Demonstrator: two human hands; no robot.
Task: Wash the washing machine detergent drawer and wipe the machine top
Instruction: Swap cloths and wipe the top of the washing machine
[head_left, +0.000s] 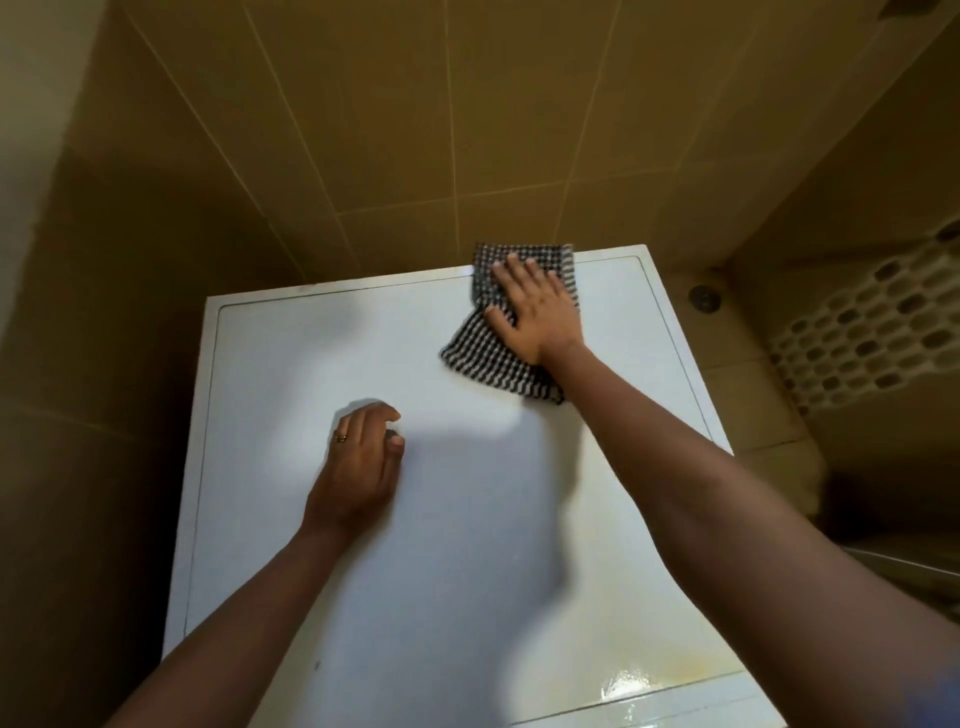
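The white washing machine top (467, 519) fills the middle of the view. A black-and-white checked cloth (483, 353) lies flat near its far right corner, reaching the back edge. My right hand (535, 306) presses on the cloth with straight, spread fingers. My left hand (358, 467) rests on the bare top left of centre, fingers loosely curled, holding nothing; it wears a ring. The detergent drawer is out of view.
Tan tiled walls (415, 130) close in behind and on the left. A gap runs along the machine's left side. To the right is a lower tiled floor with a drain (704, 298) and a honeycomb mat (872, 322). A yellowish wet patch (649, 675) marks the near right of the top.
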